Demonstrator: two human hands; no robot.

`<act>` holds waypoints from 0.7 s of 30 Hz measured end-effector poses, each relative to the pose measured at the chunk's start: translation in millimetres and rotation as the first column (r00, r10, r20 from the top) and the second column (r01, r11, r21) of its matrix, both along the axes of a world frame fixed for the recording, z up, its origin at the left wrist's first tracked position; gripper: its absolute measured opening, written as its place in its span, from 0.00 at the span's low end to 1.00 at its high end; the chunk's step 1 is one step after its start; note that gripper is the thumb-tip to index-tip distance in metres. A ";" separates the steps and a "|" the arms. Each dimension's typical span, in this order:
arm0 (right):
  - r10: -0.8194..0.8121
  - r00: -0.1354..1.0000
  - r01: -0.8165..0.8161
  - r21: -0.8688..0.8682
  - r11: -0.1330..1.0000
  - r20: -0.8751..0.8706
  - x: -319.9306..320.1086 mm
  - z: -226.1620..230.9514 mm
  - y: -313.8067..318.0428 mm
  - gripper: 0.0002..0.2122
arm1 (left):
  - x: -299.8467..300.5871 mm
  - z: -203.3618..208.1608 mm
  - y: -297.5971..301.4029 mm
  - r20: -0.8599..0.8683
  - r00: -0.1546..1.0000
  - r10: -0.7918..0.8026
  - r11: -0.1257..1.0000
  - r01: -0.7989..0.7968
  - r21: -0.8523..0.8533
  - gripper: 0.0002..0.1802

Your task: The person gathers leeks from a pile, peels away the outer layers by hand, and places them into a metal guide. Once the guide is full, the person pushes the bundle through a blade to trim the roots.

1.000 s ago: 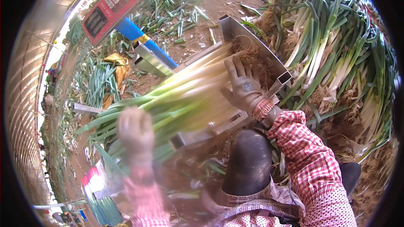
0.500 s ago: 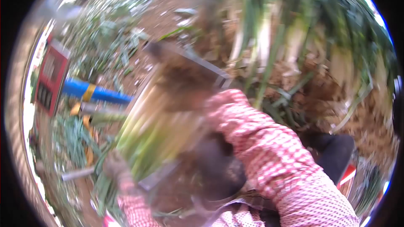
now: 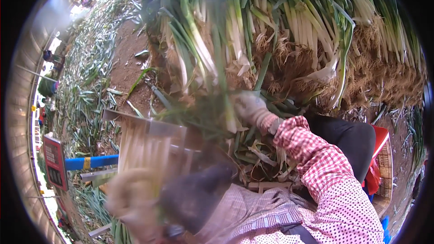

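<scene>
Hands (image 3: 250, 105) x2 nr leeks (image 3: 306, 31), 1 red display (image 3: 55, 162)

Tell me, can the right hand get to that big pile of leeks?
Probably yes: the right hand is stretched out close to the big pile of leeks, and nothing big seems to stand between them.

In the middle, a long leek (image 3: 230, 115) stretches from far to near, its pale end nearest (motion blur softens its edges). At near left, a partly hidden bundle of leeks (image 3: 140, 147) lies side by side, white stems farther, green leaves nearer.
</scene>
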State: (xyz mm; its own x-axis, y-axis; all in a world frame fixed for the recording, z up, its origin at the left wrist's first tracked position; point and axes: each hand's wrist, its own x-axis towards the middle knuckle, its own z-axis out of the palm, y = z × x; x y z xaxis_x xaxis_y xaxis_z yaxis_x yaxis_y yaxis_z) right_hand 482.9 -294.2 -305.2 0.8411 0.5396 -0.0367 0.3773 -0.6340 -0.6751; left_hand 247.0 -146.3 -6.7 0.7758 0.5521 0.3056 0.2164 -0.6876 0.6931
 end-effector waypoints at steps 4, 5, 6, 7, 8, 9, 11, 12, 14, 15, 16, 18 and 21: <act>-0.252 0.964 0.257 -0.058 0.965 0.082 78.8 20.9 20.2 0.15 | 95.3 -66.6 -41.0 0.011 0.955 -0.297 0.935 0.293 -0.197 0.04; -0.308 0.947 0.317 -0.119 0.941 0.092 90.9 30.7 30.7 0.17 | 110.8 -88.7 -36.7 0.091 0.946 -0.311 0.921 0.324 -0.216 0.05; -0.317 0.943 0.328 -0.126 0.936 0.098 112.7 24.1 27.0 0.17 | 126.3 -115.8 -35.7 0.047 0.958 -0.283 0.873 0.278 -0.402 0.06; -0.299 0.954 0.294 -0.181 0.939 0.002 135.7 15.1 17.0 0.18 | 144.5 -127.2 -37.9 -0.085 0.946 -0.312 0.917 0.277 -0.286 0.07; -0.264 0.958 0.236 -0.217 0.947 -0.109 145.5 16.1 18.4 0.20 | 157.4 -138.4 -29.3 -0.122 0.934 -0.336 0.926 0.303 -0.225 0.07; -0.260 0.960 0.232 -0.216 0.948 -0.109 145.6 15.1 12.0 0.20 | 170.6 -150.5 -21.2 -0.160 0.920 -0.357 0.929 0.332 -0.166 0.07; -0.007 0.923 0.070 0.152 0.986 -0.384 113.5 28.9 10.2 0.20 | 194.6 -167.7 -0.4 -0.059 0.968 -0.245 0.767 0.157 -0.622 0.08; -0.047 0.904 0.125 0.158 0.980 -0.424 101.0 24.3 4.3 0.19 | 211.8 -165.1 -4.7 -0.068 0.981 -0.183 0.671 0.074 -0.738 0.09; 0.093 0.829 0.137 0.361 0.922 -0.551 54.7 14.8 -8.9 0.19 | 232.2 -175.8 -1.0 -0.085 0.985 -0.151 0.641 0.032 -0.767 0.11; 0.256 0.767 0.137 0.540 0.831 -0.589 29.6 16.6 -21.4 0.19 | 242.0 -183.3 -0.4 -0.099 0.982 -0.159 0.644 0.027 -0.765 0.12; 0.387 0.681 0.149 0.635 0.758 -0.622 3.2 32.7 -21.0 0.18 | 243.3 -203.8 18.4 -0.113 0.942 -0.315 0.766 0.182 -0.617 0.13; 0.486 0.590 0.169 0.687 0.707 -0.645 -33.0 61.8 -34.1 0.14 | 249.4 -203.4 20.8 -0.195 0.789 -0.582 0.792 0.605 0.087 0.18; 0.453 0.641 0.165 0.687 0.707 -0.620 -70.2 87.6 -41.8 0.12 | 254.6 -258.6 29.0 0.070 0.791 -0.608 0.714 0.583 -0.388 0.11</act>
State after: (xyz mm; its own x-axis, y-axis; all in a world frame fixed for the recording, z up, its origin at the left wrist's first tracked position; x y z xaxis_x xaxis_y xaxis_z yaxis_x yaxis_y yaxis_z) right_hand 412.6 -336.0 -217.7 0.6008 0.7823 -0.1643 -0.3688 0.0890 -0.9252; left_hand 501.6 -117.3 -265.4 0.9923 0.0290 0.1207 -0.1006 -0.3812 0.9190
